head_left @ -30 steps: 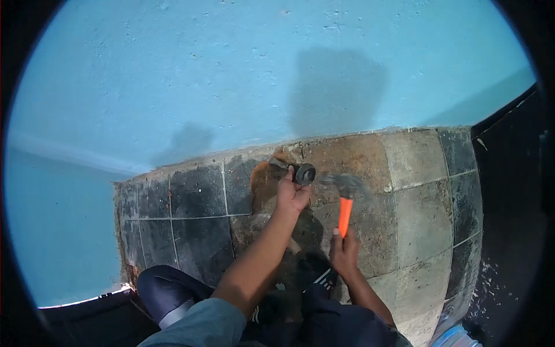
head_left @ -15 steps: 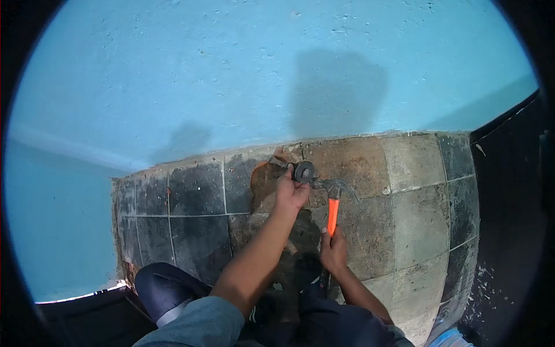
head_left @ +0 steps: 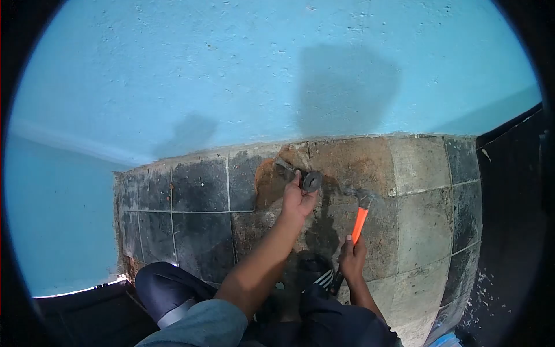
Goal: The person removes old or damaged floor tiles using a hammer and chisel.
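Observation:
My left hand (head_left: 299,199) is wrapped round a dark chisel-like tool (head_left: 311,181) with a round guard at its near end. The tool's flat tip points up and left toward a broken, brownish patch (head_left: 268,184) of the tiled surface near the wall. To the right, my right hand (head_left: 352,259) grips a claw hammer (head_left: 359,224) by its orange and black handle. The hammer's metal head is to the right of the round guard, with a gap between them.
A light blue wall (head_left: 243,75) rises behind the tiles. Dark tiles (head_left: 199,185) lie at the left, and paler ones (head_left: 425,214) at the right. My dark-clothed knee (head_left: 167,289) is at the lower left. A black surface (head_left: 511,208) borders the right side.
The hammer and my right hand have moved right and down, away from the guard. My left hand and its tool have shifted slightly right and down.

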Motion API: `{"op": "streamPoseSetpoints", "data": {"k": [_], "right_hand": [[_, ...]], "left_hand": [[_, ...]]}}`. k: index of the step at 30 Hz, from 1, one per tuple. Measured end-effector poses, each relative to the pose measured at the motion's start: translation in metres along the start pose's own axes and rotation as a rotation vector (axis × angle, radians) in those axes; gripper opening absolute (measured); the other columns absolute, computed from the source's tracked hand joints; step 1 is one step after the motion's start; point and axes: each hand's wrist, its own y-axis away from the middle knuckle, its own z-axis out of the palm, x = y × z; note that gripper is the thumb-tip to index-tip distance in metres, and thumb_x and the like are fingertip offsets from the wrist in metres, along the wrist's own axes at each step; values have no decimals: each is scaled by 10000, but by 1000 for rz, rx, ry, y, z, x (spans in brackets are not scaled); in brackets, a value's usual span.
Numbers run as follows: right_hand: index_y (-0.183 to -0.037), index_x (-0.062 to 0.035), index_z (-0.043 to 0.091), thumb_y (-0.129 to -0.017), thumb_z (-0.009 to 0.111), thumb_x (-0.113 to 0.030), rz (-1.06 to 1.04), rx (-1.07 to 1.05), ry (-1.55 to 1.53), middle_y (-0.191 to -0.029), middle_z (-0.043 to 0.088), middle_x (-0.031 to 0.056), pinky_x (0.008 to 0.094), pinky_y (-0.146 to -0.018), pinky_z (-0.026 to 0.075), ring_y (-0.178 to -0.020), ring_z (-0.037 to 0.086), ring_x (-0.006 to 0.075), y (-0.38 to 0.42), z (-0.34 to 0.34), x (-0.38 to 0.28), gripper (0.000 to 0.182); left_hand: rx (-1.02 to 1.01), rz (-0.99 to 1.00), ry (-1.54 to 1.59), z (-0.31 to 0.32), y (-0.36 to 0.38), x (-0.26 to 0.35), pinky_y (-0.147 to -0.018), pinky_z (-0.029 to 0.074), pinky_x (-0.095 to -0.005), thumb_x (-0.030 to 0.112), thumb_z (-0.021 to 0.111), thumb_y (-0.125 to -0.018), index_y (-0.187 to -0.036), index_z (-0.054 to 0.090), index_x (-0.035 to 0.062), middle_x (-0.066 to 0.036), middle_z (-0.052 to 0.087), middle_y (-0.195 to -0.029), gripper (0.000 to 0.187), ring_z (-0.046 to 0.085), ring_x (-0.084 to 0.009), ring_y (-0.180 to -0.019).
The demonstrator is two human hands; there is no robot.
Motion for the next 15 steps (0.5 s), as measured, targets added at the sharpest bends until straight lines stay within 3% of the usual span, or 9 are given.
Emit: {"op": "streamPoseSetpoints", "data": {"k": [3, 5, 9, 12, 13, 15], "right_hand": [[-1049, -29, 508, -1072, 491, -242, 45, 36, -139, -672, 510, 23, 276, -476, 405, -530, 482, 101, -2, -10, -24, 215], [-1053, -60, 474, -1089, 456, -264, -25, 99, -198, -629, 470, 6, 249, -410, 383, -470, 451, 86, -3, -15, -47, 207], [-1017, -63, 467, -1099, 404, -319, -307, 276, -335, -617, 482, 26, 254, -420, 400, -461, 457, 104, -2, -25, -79, 276], [-978, -69, 480, -1095, 412, -326, -393, 399, -370, -619, 490, 37, 269, -426, 413, -469, 481, 118, -6, 4, -60, 291], [-970, -54, 508, -1086, 445, -328, -284, 382, -301, -633, 512, 49, 272, -441, 424, -482, 509, 130, -3, 20, -31, 305], [-984, -45, 535, -1078, 481, -319, -404, 83, 464, -649, 526, 43, 265, -445, 425, -492, 512, 119, -8, 31, -19, 294]], "left_hand": [[-57, 1, 46, 0, -22, 0, -935, 583, -439, 222, 409, -1103, -1184, 543, -13, -155, 664, -1157, 282, 677, -300, -1041], [-89, -2, 106, 5, -26, -1, -931, 586, -437, 216, 403, -1104, -1160, 546, -6, -151, 661, -1146, 270, 674, -298, -1047], [-70, 29, 63, 12, -16, 0, -917, 593, -431, 199, 379, -1107, -1145, 538, 16, -148, 656, -1133, 245, 673, -289, -1052], [-64, 10, 70, 6, -20, 4, -937, 583, -439, 180, 376, -1104, -1175, 524, 43, -143, 653, -1143, 214, 671, -283, -1058], [-70, -3, 82, 3, -25, 4, -949, 577, -443, 172, 376, -1102, -1197, 519, 52, -140, 650, -1150, 209, 670, -283, -1061], [-78, 50, -20, 8, -23, 5, -972, 563, -451, 161, 380, -1098, -1237, 510, 63, -135, 643, -1164, 214, 666, -281, -1070]]}}
